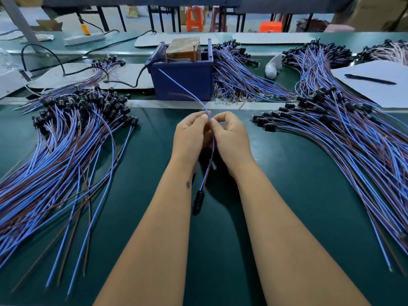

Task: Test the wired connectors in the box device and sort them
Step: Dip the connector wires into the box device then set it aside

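My left hand (191, 134) and right hand (229, 134) meet in the middle of the green counter (287, 195), and both grips are narrow, fingertips pinched on one wired connector (208, 155). Its blue and brown leads pass between my fingers. Below my hands they hang down to the black connector body (198, 202), which dangles between my forearms just above the counter. Above my hands the blue lead arcs away toward the blue box device (183, 81), its tip reaching the box's upper front edge; I cannot tell whether it touches a contact there.

By my judgement this piece is mid-test or just being presented to the box, not yet sorted.

Outward from there, a big pile of connectors on the left (66, 138) fans across the counter, black heads toward the box and bare ends toward me. Another big pile on the right (344, 133) lies the same way. A further heap beside the box (240, 78) sits just right of it, and a smaller bundle (103, 65) lies far left behind. Which piles are tested and which wait I cannot tell, so the share done is unclear; plainly many pieces are involved. A pen (371, 79) rests on a white sheet (379, 89) at the far right.
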`<state>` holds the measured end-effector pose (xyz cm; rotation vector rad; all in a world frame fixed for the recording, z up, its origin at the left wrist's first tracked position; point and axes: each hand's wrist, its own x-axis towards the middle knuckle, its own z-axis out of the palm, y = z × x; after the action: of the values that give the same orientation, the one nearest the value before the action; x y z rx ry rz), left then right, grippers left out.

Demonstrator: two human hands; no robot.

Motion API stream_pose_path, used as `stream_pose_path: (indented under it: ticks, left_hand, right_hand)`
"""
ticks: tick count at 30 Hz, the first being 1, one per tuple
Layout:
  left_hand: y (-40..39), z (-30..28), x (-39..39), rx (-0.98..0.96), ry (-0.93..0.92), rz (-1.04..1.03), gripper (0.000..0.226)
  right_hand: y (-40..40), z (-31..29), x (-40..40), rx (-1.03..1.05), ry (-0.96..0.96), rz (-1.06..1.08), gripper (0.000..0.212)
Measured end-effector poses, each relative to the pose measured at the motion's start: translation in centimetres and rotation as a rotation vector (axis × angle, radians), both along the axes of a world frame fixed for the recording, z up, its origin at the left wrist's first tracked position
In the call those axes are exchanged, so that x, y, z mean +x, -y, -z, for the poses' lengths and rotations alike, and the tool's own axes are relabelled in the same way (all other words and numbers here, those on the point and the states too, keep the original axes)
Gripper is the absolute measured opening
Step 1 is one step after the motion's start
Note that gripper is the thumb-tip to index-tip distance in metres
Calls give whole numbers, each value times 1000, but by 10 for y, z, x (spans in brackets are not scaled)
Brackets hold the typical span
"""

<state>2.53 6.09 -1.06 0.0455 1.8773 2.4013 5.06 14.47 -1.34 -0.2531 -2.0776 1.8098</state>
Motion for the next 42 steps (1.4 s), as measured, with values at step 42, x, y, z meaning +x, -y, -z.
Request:
stream_pose_path:
  ticks: [42]
  left_hand:
    - [19,2,-7,-197,-20,-418,14]
  right_hand:
    - [-7,1,-5,-180,1,181,17]
